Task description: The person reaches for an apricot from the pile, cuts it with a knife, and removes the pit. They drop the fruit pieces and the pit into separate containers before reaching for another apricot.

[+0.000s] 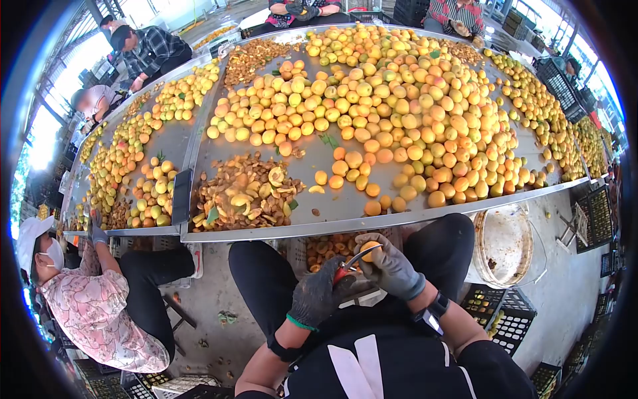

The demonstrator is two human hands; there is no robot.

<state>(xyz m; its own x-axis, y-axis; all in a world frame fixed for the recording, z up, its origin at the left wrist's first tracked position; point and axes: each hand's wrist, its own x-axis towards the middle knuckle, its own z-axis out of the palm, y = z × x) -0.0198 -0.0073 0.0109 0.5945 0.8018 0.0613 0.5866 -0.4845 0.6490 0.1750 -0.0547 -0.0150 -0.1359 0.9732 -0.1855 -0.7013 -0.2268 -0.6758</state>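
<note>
My left hand [318, 292], in a dark glove with a green cuff, is closed around the red handle of a small knife [341, 272]. Its curved blade reaches up to the right and touches an apricot [370, 250]. That apricot sits in the closed fingers of my right hand [393, 269], which wears a grey glove. Both hands are over my lap, in front of the table edge. Below and behind them, a crate [297, 255] between my knees contains apricot pieces, partly hidden by my hands.
A metal table [259, 234] bears many whole apricots [425, 113] and a heap of pits and scraps [242, 189]. A phone [181, 197] lies by the divider. A white bucket [504, 246] and black crates [498, 312] stand right. A person [106, 299] sits left; others work beyond.
</note>
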